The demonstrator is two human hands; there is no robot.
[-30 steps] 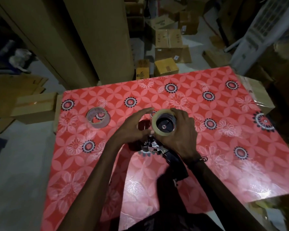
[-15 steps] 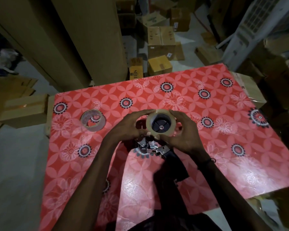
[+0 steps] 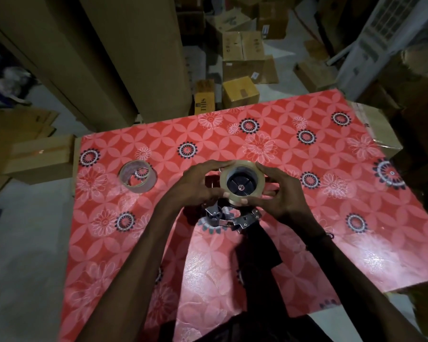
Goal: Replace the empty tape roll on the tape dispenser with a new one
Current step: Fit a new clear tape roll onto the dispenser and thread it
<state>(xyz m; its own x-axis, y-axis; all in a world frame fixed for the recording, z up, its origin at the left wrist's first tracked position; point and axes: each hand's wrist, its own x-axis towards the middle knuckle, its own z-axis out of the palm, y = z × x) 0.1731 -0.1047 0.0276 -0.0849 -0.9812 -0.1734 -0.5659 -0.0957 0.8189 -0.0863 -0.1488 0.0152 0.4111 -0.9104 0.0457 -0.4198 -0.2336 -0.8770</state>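
Dispenser (image 3: 235,218): nearest item, low centre of table; shiny metal plates w/ screws, dark body, black handle running toward the person. Mostly hidden under hands.
New roll (image 3: 242,180): clear/pale tan tape, glossy, seated round a black hub w/ spokes & a small bright centre pin; sits on top of dispenser, centre of table.
Left hand (image 3: 195,186): fingers curled round roll's left side, index along its far rim, thumb tip on near edge; clamped on roll.
Right hand (image 3: 284,191): fingers wrapped on right side, thumb on near rim; also gripping roll. Dark band on wrist.
Empty roll (image 3: 137,176): brownish cardboard core, thin film left, lying flat on table, well apart to the left of hands.
Table (image 3: 331,193): red cloth, petal lattice, white flowers, black-white rosettes.
Boxes (image 3: 241,92): cardboard cartons on floor beyond far edge.
Yellow box (image 3: 204,101): dark print, partly readable, looks like "TIIIS"; not sure.
Other labels: white stickers on cartons, too small to read.
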